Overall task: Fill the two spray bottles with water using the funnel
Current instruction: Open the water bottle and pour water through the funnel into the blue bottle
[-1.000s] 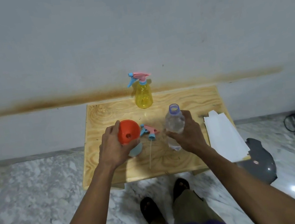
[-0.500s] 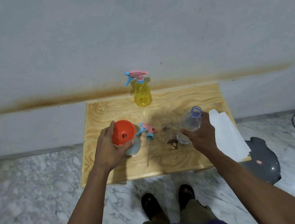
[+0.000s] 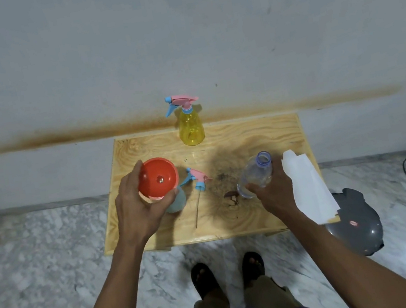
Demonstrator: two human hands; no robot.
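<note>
Head view: the left hand [image 3: 139, 213] closed its grip on the light, rigid orange funnel [image 3: 158, 178] seated in the teal spray bottle [image 3: 177, 201] on the tabletop [image 3: 246, 130], while the right hand [image 3: 274, 191] clasped the thin, probably crushable water bottle [image 3: 255, 173] low on its body.

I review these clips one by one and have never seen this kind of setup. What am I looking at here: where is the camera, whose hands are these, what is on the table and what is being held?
There is no machine: a person wears a wide-angle camera on the head, looking down at their own two bare hands. The left hand steadies an orange funnel sitting in a bluish spray bottle. The right hand grips a clear water bottle, uncapped and tilted. On the wooden table lie that bottle's removed spray head with its tube, a yellow spray bottle with its head on, and white paper at the right edge.
</note>
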